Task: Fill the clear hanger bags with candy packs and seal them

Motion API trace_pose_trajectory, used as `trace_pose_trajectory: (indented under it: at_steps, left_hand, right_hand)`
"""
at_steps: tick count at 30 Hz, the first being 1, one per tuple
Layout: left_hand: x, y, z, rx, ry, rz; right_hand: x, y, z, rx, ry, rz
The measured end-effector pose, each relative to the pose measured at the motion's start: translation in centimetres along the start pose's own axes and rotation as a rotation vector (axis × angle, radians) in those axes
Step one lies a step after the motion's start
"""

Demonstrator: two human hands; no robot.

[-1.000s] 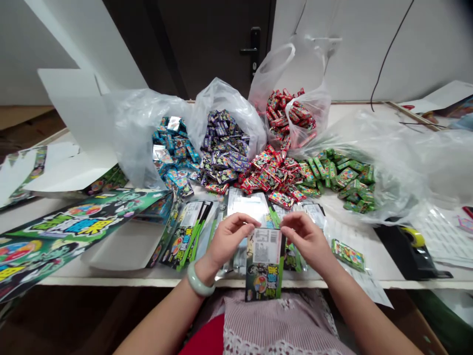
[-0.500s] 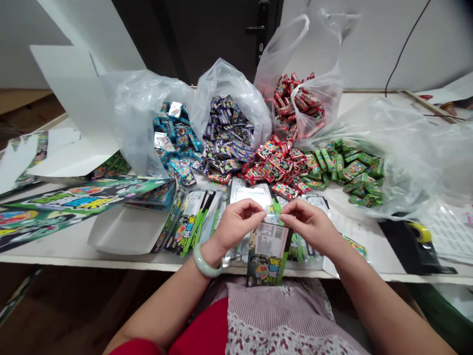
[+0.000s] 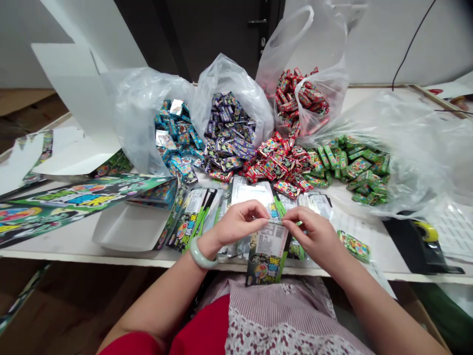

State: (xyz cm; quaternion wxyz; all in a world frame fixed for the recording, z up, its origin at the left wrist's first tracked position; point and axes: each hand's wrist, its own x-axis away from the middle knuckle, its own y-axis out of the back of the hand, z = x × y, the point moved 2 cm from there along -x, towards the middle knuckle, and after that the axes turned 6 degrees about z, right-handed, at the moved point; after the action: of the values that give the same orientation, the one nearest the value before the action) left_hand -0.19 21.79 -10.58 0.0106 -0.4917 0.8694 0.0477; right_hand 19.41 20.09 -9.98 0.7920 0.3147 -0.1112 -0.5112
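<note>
Fingers on packet, white table, door

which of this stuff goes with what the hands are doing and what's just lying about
With the hands: printed pack, pinched by left hand and right hand; flat packs beneath; piles of small packets.

Lying about: opened cardboard display box, black tape dispenser, black cable.
</note>
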Motion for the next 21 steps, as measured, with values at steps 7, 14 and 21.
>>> trace_pose_trajectory:
  at_steps: [7, 14, 21]
  left_hand:
    - [0.3, -0.3, 0.1, -0.015, -0.021, -0.038]
    - [1.3, 0.5, -0.1, -0.031, -0.073, 0.091]
    - [2.0, 0.5, 0.1, -0.022, -0.066, 0.085]
  right_hand:
    - [0.2, 0.2, 0.3, -0.001, -0.006, 0.014]
    - [1.0, 0.1, 0.9, 0.028, 0.084, 0.064]
    - [1.3, 0.3, 1.7, 0.118, 0.134, 0.057]
